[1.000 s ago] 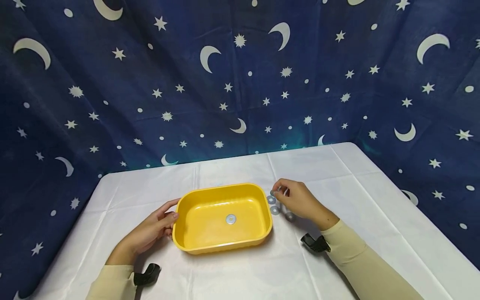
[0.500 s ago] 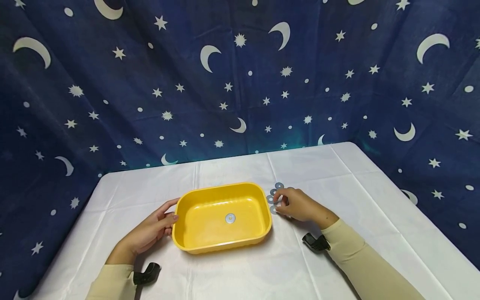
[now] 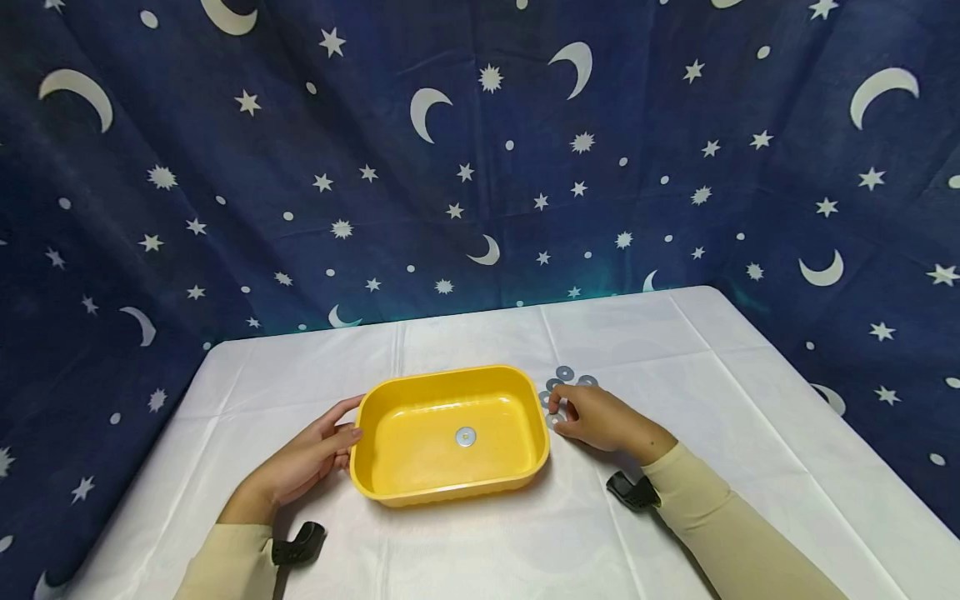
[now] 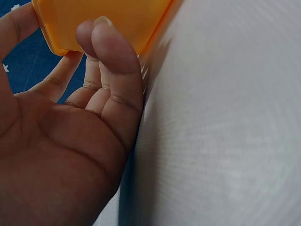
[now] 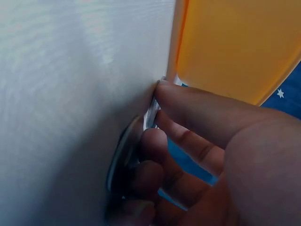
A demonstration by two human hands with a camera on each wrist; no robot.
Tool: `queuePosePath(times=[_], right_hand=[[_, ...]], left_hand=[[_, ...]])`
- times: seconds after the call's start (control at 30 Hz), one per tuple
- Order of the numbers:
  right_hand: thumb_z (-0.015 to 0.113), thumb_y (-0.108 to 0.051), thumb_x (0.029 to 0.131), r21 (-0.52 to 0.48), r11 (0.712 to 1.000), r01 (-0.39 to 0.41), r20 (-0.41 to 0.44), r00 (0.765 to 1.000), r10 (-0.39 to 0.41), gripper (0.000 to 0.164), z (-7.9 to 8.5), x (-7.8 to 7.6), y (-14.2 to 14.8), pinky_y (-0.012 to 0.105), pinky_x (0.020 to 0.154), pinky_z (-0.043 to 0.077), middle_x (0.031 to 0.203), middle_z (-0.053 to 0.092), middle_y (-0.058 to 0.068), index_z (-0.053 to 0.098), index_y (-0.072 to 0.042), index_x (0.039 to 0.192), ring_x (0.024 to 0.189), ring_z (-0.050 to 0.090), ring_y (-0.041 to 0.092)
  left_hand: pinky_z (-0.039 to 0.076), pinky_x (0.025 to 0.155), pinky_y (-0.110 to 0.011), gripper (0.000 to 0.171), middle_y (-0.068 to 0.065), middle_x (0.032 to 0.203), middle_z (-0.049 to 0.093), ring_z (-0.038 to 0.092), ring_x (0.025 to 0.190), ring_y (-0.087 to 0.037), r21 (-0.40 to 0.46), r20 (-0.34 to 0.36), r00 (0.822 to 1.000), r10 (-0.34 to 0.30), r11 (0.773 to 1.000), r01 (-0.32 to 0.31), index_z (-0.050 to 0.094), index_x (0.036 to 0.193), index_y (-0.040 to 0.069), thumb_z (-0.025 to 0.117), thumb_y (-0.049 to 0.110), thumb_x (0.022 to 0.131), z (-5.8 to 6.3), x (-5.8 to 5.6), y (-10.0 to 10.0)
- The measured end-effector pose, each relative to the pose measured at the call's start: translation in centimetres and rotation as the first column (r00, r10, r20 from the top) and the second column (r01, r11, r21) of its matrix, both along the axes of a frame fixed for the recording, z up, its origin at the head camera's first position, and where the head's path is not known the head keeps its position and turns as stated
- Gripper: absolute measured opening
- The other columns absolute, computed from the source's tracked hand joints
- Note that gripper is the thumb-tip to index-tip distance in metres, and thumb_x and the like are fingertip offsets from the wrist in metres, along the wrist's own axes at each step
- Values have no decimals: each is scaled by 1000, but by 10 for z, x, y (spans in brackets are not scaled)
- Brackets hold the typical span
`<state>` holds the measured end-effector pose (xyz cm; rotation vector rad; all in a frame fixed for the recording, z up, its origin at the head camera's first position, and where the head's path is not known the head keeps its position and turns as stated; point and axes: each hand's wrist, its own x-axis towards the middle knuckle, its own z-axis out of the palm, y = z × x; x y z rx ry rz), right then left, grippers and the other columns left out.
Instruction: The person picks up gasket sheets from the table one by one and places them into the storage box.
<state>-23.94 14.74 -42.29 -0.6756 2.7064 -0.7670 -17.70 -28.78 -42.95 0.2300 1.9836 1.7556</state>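
A shallow yellow tray (image 3: 390,467) stands on the table with one metal washer (image 3: 466,437) lying flat inside. My left hand (image 3: 307,458) grips its left end, thumb at the rim and fingers against the outer wall (image 4: 127,28). Just beyond the tray's right end, my right hand (image 3: 600,417) bends over the loose washers. Its thumb and index finger pinch the edges of the nearest washer (image 3: 554,421), low at the tabletop. In the right wrist view another dark washer (image 5: 123,157) shows beside the curled other fingers.
Several more grey washers (image 3: 565,373) lie behind the right hand's fingers. White cloth (image 3: 465,550) covers the table. A dark blue curtain (image 3: 375,125) with moons and stars hangs along the back and sides. Black straps (image 3: 300,546) sit at both wrists.
My right hand has come nearer from the back washers to the one by the tray's right end, uncovering washers behind. My left hand keeps its grip. The head view has shifted slightly.
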Motion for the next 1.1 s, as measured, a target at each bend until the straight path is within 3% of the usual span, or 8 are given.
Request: queuePosePath(times=[0.43,0.8,1.1], right_hand=[[76,-13,87,14,1000,22,47,999,-22,24,3,1,0,26,64,40,80,51,3,56,-12,99,73,47,16],[69,-1,88,-54,997,-60,29,998,61,20,8,3,-1,23,64,43,76,53,-1,55,-13,96,71,50,13],[58,4,92,-73,991,-111,2,994,111,18,13,5,3,23,64,46,82,57,0,57,-13,97,74,51,13]], left_hand=[[54,80,-22,60,-12,121,59,62,89,-13,-32,11,1000,4,999,-3,17,158,16,47,22,106,2,1,-1],[55,83,-23,60,-12,127,58,63,92,-15,-51,38,999,36,998,-34,17,158,20,47,26,106,-2,3,-2],[56,85,-23,61,-14,128,58,64,94,-15,-58,23,1000,19,998,-18,16,158,19,47,27,106,-1,0,-1]])
